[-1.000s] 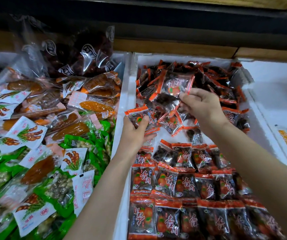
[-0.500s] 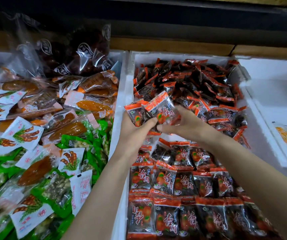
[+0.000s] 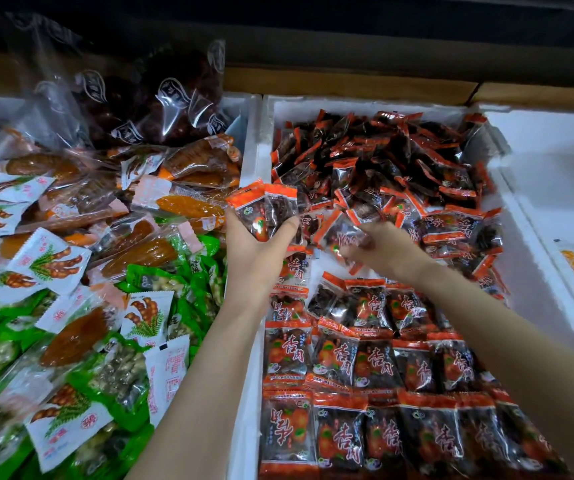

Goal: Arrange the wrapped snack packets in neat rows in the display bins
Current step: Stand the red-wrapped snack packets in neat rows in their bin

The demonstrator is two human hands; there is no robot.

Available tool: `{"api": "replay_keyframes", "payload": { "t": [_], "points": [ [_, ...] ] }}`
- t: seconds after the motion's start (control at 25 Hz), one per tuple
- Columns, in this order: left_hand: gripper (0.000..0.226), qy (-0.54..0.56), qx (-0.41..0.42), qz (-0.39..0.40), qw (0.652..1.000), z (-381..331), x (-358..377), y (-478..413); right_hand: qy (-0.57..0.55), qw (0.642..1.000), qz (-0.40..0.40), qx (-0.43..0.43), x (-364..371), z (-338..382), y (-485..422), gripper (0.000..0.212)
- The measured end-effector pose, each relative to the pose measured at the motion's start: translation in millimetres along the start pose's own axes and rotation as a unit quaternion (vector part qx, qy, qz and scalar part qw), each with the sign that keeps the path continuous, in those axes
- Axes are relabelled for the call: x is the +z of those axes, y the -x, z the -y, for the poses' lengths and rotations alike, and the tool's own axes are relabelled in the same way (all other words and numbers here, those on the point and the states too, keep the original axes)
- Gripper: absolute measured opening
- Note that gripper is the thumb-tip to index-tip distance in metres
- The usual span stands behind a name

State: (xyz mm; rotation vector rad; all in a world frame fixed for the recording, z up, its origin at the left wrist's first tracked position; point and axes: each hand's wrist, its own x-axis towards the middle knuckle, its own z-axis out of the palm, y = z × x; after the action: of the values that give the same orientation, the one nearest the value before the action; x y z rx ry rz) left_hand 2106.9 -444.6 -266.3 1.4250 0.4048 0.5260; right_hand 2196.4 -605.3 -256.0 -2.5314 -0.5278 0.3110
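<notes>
Packets everywhere, and we are right in the thick of it. Our left hand is raised, thumb and fingers curled round a small stack of packets, with the orange crimped ends poking up above the palm. Just to its right, our right hand is low at the near edge of the loose heap. It looks to be pinching one loose packet between thumb and fingertips, though motion blur softens the detail.

Beyond both hands the heap fills the far half of the white foam bin. Below our wrists, toward us, the finished rows lie flat and face up, edges overlapping. Under the right hand a bare patch of bin floor shows, and that, we judge, is where the next row goes.

How will these handle? Light, we'd say, with slick crinkly film around a soft lumpy filling, so a stack will want to slide apart. They are best taken by the flat crimped ends or across the narrow sides, not squeezed at the belly. Off to the left of the left hand, green packets and white packets crowd the neighbouring bin, none of our concern.
</notes>
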Motion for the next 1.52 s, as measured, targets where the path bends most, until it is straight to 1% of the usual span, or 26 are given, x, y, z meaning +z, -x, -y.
{"api": "replay_keyframes", "payload": {
  "t": [0.08, 0.12, 0.2, 0.24, 0.28, 0.36, 0.4, 0.48, 0.52, 0.56, 0.6, 0.64, 0.68, 0.72, 0.76, 0.8, 0.84, 0.88, 0.96, 1.0, 1.08, 1.16, 1.2, 1.28, 1.44, 1.52],
  "points": [
    [0.057, -0.006, -0.005, 0.006, 1.000, 1, 2, 0, 0.025, 0.999, 0.035, 0.000, 16, -6, 0, 0.020],
    [0.062, -0.010, -0.010, 0.008, 1.000, 2, 3, 0, 0.034, 0.998, 0.048, -0.012, 24, -5, 0, 0.020],
    [0.087, -0.019, -0.020, 0.004, 1.000, 1, 4, 0, 0.034, 0.996, 0.071, -0.044, 35, -1, -2, 0.024],
    [0.096, -0.022, -0.024, -0.001, 0.999, 1, 4, 0, 0.024, 0.995, 0.081, -0.057, 39, 2, -3, 0.022],
    [0.099, -0.023, -0.027, -0.005, 0.999, 2, 4, 0, 0.022, 0.993, 0.090, -0.066, 41, 3, -4, 0.020],
    [0.092, -0.022, -0.032, -0.002, 0.999, 3, 3, -1, 0.023, 0.993, 0.088, -0.079, 43, 5, -4, 0.021],
    [0.083, -0.017, -0.028, 0.003, 0.999, 3, 3, -2, 0.003, 0.994, 0.067, -0.085, 42, 5, -3, 0.023],
    [0.068, -0.005, -0.020, 0.009, 1.000, 6, 3, -2, -0.049, 0.995, -0.011, -0.084, 33, 6, 0, 0.029],
    [0.064, 0.000, -0.016, 0.009, 1.000, 6, 3, -2, -0.081, 0.993, -0.053, -0.071, 27, 6, 1, 0.033],
    [0.060, 0.001, -0.012, 0.010, 1.000, 6, 3, -3, -0.112, 0.990, -0.075, -0.045, 21, 5, 1, 0.038],
    [0.056, 0.001, -0.011, 0.009, 1.000, 5, 3, -3, -0.130, 0.989, -0.070, -0.013, 18, 3, 0, 0.042],
    [0.055, 0.001, -0.012, 0.009, 1.000, 6, 2, -4, -0.123, 0.992, -0.037, 0.022, 16, 2, -1, 0.046],
    [0.056, 0.002, -0.015, 0.010, 1.000, 7, 2, -5, -0.079, 0.996, 0.012, 0.048, 17, 0, -2, 0.048],
    [0.062, 0.002, -0.018, 0.011, 1.000, 7, 2, -4, -0.016, 0.997, 0.047, 0.058, 19, -4, -2, 0.046],
    [0.072, -0.002, -0.024, 0.012, 1.000, 8, 2, -4, 0.041, 0.996, 0.057, 0.050, 22, -7, -2, 0.039],
    [0.081, -0.006, -0.028, 0.013, 1.000, 8, 2, -4, 0.067, 0.997, 0.036, 0.031, 24, -8, -1, 0.033],
    [0.086, -0.009, -0.030, 0.012, 0.999, 8, 2, -3, 0.052, 0.998, 0.008, 0.016, 25, -7, 0, 0.036],
    [0.090, -0.011, -0.030, 0.012, 0.999, 7, 3, -3, 0.020, 1.000, -0.008, 0.006, 25, -6, 1, 0.044],
    [0.097, -0.018, -0.031, 0.012, 0.999, 8, 3, -4, -0.010, 1.000, -0.004, -0.007, 26, -2, 0, 0.057],
    [0.100, -0.018, -0.030, 0.014, 0.999, 7, 4, -4, 0.016, 1.000, 0.000, -0.022, 28, -2, 0, 0.060],
    [0.102, -0.023, -0.030, 0.014, 0.999, 9, 4, -4, 0.105, 0.990, -0.003, -0.093, 31, 0, 5, 0.058],
    [0.101, -0.021, -0.030, 0.014, 0.999, 10, 4, -5, 0.162, 0.975, 0.024, -0.149, 32, 3, 12, 0.055],
    [0.102, -0.021, -0.028, 0.014, 0.999, 10, 3, -6, 0.189, 0.968, 0.038, -0.158, 32, 3, 15, 0.054],
    [0.103, -0.021, -0.025, 0.018, 0.999, 10, 4, -5, 0.237, 0.960, 0.037, -0.147, 29, 2, 16, 0.053],
    [0.100, -0.026, -0.021, 0.020, 0.999, 10, 5, -5, 0.252, 0.959, 0.046, -0.124, 31, 4, 7, 0.053],
    [0.101, -0.030, -0.024, 0.019, 0.999, 10, 5, -4, 0.271, 0.954, 0.025, -0.124, 34, 3, -1, 0.052]
  ]
}}
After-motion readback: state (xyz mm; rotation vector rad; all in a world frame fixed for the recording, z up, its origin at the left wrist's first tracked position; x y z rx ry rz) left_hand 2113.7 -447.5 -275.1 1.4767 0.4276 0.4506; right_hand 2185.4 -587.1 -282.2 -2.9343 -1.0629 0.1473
